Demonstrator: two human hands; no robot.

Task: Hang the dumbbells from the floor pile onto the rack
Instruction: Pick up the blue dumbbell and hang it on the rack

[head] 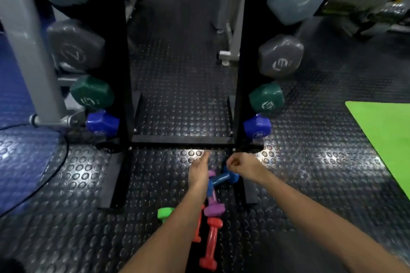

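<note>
1. The rack (126, 55) stood ahead on the floor (310, 162), its two posts left and right of an open middle.
2. Hung dumbbells (280, 56) sat stacked on the outer side of each post.
3. The pile of dumbbells (214, 204) lay on the floor before the rack's base bar (182, 139).
4. The left hand (199, 168) and the right hand (241, 165) were above the pile's far end.
5. A mat (383, 137) lay on the floor at the right.

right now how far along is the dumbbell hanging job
Done: the rack already carries grey, green and dark blue pairs. In hand: nothing; the left hand is open, the right hand curled empty. Left: the pile, including the purple, red and green dumbbells.
</note>
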